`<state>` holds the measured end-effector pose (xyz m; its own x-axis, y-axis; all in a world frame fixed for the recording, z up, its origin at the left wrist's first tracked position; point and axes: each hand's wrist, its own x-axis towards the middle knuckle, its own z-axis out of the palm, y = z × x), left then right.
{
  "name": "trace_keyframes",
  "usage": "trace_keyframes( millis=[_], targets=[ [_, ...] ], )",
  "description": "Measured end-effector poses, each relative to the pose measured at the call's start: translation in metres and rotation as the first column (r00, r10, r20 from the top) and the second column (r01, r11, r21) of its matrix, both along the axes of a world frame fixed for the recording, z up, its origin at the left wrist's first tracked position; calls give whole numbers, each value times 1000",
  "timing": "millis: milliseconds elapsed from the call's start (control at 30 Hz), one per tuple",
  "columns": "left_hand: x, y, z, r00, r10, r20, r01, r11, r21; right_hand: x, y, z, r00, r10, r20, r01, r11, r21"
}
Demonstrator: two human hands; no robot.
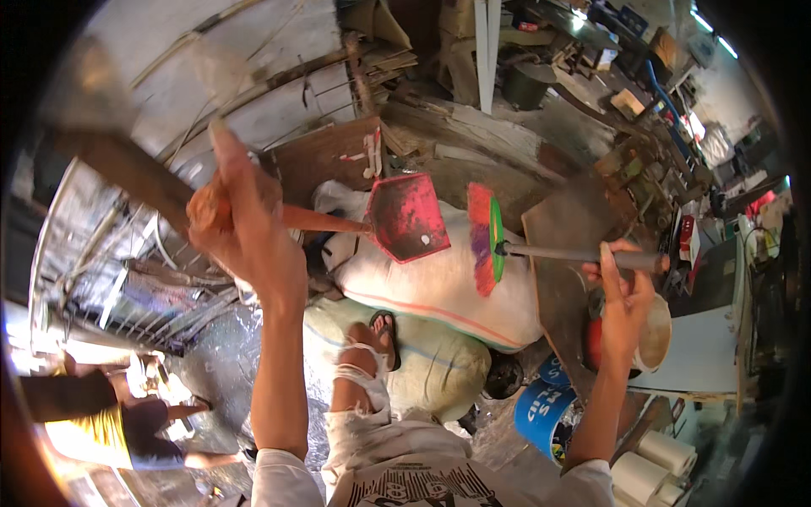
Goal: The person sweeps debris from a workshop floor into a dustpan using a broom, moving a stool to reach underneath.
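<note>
In the head view, we see our left hand [241,224] clenched around the wooden handle of a pink dustpan [407,217], whose flat scoop hangs above a white sack [439,287]. Our right hand [623,287] grips the grey handle of a broom [487,239] with a green collar and pink, orange and purple bristles, held just right of the dustpan, not touching it. The white sack has a thin red stripe along its lower side and lies on a second, pale greenish sack [439,367], where our sandalled foot [384,334] rests. A blue round drum [541,410] with white lettering stands lower right, near white paper rolls [655,465].
</note>
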<state>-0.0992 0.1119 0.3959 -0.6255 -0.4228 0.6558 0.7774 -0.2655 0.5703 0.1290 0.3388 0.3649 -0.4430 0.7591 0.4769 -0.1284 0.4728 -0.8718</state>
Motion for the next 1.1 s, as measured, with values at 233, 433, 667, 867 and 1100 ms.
trace_keyframes(
  millis=[233, 433, 667, 867, 1100],
  targets=[
    [18, -55, -33, 981, -8, 193, -54, 947, 316, 51, -9, -16, 824, 425, -376, -533, 806, -258],
    [32, -83, -32, 1000, 5, -14, -2, 971, 239, 73, 23, -122, 843, 410, 348, -162, 811, -563],
    [40, -81, -27, 985, 157, 73, -170, 956, 239, 85, 17, -205, 812, 406, 419, -106, 809, -578],
    [52, -98, -66, 950, 242, 199, -277, 946, 171, 192, 39, -269, 242, 506, 828, -19, 856, -517],
    [31, -95, -95, 892, 297, 340, -361, 922, 142, 207, -54, -276, 59, 500, 864, 209, 840, -500]
  ],
)
